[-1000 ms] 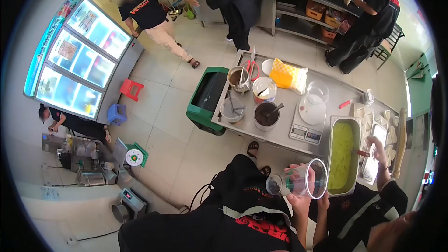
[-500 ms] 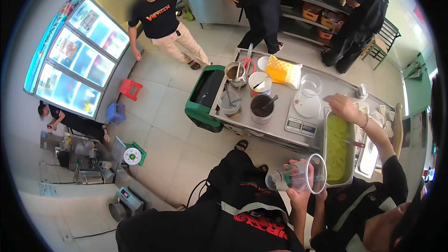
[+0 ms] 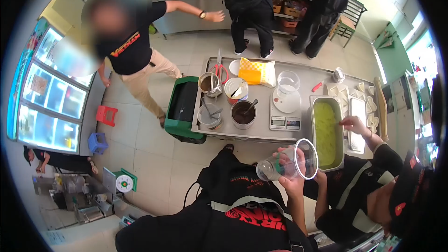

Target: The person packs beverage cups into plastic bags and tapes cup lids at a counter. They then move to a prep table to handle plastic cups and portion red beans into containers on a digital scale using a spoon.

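My right hand (image 3: 293, 179) grips a clear plastic cup (image 3: 270, 169) from below. The cup is tilted on its side, its wide rim toward the right, with green print partly behind my fingers. Its rim is close to a steel tray (image 3: 344, 161) of green, soft-looking food (image 3: 326, 135) on the table. Beyond the cup, a kitchen scale (image 3: 285, 122) carries a white round plate and a clear plastic bowl (image 3: 289, 82). My left hand is out of view; only its dark sleeve (image 3: 154, 224) shows.
A co-worker's hand (image 3: 357, 124) is over the tray's right edge. Tubs with utensils (image 3: 243, 114), scissors (image 3: 219, 70) and a yellow packet (image 3: 256, 71) stand on the steel table. A green bin (image 3: 182, 107) adjoins its left end. A person (image 3: 135, 46) stands beyond the bin.
My view has shifted, while the cup stays in my right hand. The co-worker's hand has moved from the tray's far end to its right side. The person at left has come nearer.
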{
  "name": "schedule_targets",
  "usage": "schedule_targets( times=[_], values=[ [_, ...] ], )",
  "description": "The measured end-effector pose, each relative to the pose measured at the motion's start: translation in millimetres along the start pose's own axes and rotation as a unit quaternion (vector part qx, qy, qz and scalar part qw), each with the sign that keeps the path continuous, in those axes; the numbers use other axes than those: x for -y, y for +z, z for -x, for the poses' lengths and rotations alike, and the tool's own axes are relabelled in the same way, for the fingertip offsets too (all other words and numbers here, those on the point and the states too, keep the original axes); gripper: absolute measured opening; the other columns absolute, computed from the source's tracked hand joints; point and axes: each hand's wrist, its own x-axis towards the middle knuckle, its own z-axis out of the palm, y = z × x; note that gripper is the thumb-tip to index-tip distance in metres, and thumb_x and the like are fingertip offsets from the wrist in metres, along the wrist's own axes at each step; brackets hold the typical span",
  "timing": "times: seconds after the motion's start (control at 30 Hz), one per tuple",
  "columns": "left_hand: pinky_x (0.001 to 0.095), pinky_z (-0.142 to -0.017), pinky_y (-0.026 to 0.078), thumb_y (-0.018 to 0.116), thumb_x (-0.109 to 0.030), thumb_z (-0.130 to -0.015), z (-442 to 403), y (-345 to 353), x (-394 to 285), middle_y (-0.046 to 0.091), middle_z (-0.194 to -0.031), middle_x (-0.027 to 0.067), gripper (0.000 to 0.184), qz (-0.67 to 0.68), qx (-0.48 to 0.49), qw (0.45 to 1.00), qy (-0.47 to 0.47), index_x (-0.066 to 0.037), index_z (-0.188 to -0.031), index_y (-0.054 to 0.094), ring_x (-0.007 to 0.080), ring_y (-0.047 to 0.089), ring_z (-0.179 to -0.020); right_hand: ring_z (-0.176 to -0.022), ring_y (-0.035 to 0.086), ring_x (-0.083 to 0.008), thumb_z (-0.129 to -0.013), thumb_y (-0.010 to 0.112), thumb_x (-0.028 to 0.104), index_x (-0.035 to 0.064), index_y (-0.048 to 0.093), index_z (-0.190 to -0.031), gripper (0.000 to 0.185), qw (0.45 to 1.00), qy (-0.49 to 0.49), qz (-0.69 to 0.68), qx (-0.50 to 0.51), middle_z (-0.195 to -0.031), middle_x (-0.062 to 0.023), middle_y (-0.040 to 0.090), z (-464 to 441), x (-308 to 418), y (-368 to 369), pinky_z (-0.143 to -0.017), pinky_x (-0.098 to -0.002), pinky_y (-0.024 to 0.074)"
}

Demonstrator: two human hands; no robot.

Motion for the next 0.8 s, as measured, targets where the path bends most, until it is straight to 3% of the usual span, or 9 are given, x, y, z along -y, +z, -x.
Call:
schedule_targets(
  times=[0.1, 0.17, 0.5, 0.6, 0.77, 0.8],
  values=[
    [0.0509, -0.109, 0.04, 0.051, -0.048, -0.103, -15, -11, -22, 0.061, -0.144, 0.0061, 0.057, -0.021, 0.01, 1.0, 0.006, -0.016, -0.15, 0.052, 0.0277, 0.054, -0.131, -0.125, 0.061, -0.0274, -0.07, 0.098, 0.042, 0.0032, 0.034, -0.153, 0.112, 1.0, 0.006, -0.005, -0.004, -0.142, -0.0207, 0.058, -5, 4, 12, -0.107, -0.0431, 0.0483],
    [0.0511, -0.109, 0.039, 0.052, -0.048, -0.103, -25, -17, -38, 0.06, -0.145, 0.0062, 0.057, -0.037, 0.016, 0.999, 0.01, -0.016, -0.15, 0.051, 0.0279, 0.054, -0.132, -0.123, 0.061, -0.0349, -0.071, 0.097, 0.041, 0.0044, 0.031, -0.155, 0.113, 1.0, -0.001, 0.001, -0.013, -0.14, -0.0251, 0.054, -5, 0, 17, -0.109, -0.0492, 0.0478],
    [0.0518, -0.111, 0.037, 0.054, -0.047, -0.101, -73, -23, -99, 0.059, -0.148, 0.0065, 0.059, -0.104, 0.05, 0.993, 0.028, -0.016, -0.152, 0.05, 0.0289, 0.052, -0.135, -0.126, 0.061, -0.035, -0.07, 0.098, 0.041, 0.0042, 0.031, -0.155, 0.114, 0.993, -0.03, 0.026, -0.107, -0.141, -0.023, 0.054, 6, -8, 42, -0.109, -0.0486, 0.049],
    [0.052, -0.112, 0.036, 0.054, -0.047, -0.101, -84, -11, -113, 0.058, -0.149, 0.0066, 0.06, -0.117, 0.069, 0.99, 0.041, -0.016, -0.152, 0.049, 0.0292, 0.052, -0.136, -0.126, 0.061, -0.0294, -0.069, 0.097, 0.034, 0.0043, 0.034, -0.154, 0.109, 0.991, -0.04, 0.014, -0.126, -0.143, -0.0225, 0.057, 11, -10, 45, -0.108, -0.0439, 0.0485],
    [0.0524, -0.113, 0.035, 0.055, -0.047, -0.1, -137, 1, -151, 0.057, -0.151, 0.0067, 0.061, -0.044, 0.075, 0.994, 0.071, -0.016, -0.153, 0.049, 0.0297, 0.051, -0.137, -0.125, 0.062, -0.0288, -0.069, 0.098, 0.036, 0.0054, 0.034, -0.154, 0.11, 0.987, -0.059, 0.02, -0.151, -0.143, -0.0223, 0.057, 18, -12, 50, -0.109, -0.0429, 0.048],
    [0.0564, -0.118, 0.03, 0.056, -0.05, -0.1, -155, 0, -161, 0.05, -0.159, 0.0049, 0.067, 0.012, 0.052, 0.996, 0.065, -0.018, -0.157, 0.045, 0.0319, 0.043, -0.146, -0.127, 0.06, -0.0293, -0.071, 0.098, 0.037, 0.0062, 0.034, -0.154, 0.109, 0.987, -0.064, 0.013, -0.149, -0.145, -0.0221, 0.056, 20, -9, 52, -0.109, -0.0438, 0.0478]
  ],
)
